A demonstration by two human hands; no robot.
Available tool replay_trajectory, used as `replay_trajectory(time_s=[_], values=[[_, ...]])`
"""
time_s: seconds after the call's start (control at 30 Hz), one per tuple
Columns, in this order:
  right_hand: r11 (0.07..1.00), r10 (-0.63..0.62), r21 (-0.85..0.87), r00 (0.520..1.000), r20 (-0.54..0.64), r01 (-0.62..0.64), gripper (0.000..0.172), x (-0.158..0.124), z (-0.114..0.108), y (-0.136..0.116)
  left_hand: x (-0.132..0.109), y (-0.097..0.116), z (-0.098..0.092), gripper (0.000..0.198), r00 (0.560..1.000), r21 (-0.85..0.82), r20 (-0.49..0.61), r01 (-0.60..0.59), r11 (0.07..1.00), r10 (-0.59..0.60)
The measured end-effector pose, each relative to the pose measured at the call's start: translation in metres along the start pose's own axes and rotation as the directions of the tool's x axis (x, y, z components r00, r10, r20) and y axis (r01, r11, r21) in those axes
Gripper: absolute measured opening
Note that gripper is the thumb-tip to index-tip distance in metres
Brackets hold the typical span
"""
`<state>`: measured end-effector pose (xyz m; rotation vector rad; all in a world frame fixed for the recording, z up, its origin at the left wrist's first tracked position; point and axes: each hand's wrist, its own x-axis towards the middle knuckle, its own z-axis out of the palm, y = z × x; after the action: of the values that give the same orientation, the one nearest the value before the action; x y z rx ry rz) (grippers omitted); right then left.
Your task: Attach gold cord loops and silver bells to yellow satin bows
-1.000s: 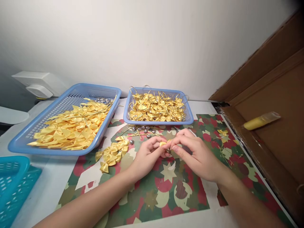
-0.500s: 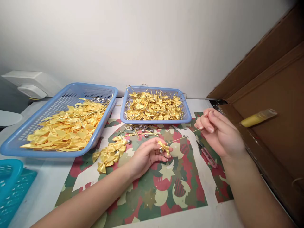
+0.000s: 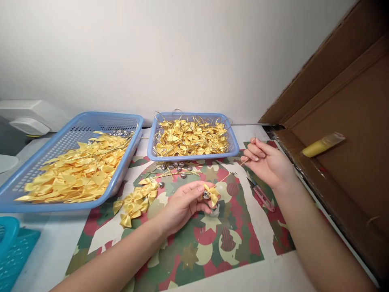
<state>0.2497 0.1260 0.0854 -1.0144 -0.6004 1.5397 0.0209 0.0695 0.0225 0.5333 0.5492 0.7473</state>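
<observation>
We see a small yellow ribbon bow just right of the middle of the frame, held up at the fingertips of the left hand. Its fabric is glossy and it sits tilted, one lobe slanting down to the right. Against its left side we find a round, shiny silver bell, close to the thumb. A thin gold cord rises from the bow toward the right, nearly straight, to the right hand; we lose part of it against the pale background. A thin tip pokes up above that hand's fingers.
</observation>
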Motion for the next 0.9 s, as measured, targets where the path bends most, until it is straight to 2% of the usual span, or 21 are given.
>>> replay_trajectory(time_s=[0.27, 0.43, 0.63, 0.9], values=[[0.999, 0.049, -0.001, 0.998, -0.039, -0.049, 0.02, 0.004, -0.001, 0.001, 0.002, 0.0, -0.002, 0.027, 0.999, 0.047, -0.049, -0.008, 0.999, 0.01], [0.997, 0.077, 0.037, 0.995, -0.059, -0.075, 0.02, 0.005, -0.002, 0.0, 0.0, 0.003, 0.0, 0.024, 0.996, -0.017, -0.091, 0.017, 1.0, -0.019], [0.995, 0.099, 0.009, 0.995, -0.031, -0.099, 0.02, 0.009, -0.003, 0.007, 0.0, 0.009, 0.002, 0.03, 0.993, -0.05, -0.119, 0.005, 0.999, -0.01], [0.994, 0.109, 0.024, 0.993, -0.038, -0.108, 0.019, 0.01, -0.005, 0.008, 0.0, 0.006, 0.0, 0.03, 0.998, 0.002, -0.013, 0.058, 0.998, -0.058]])
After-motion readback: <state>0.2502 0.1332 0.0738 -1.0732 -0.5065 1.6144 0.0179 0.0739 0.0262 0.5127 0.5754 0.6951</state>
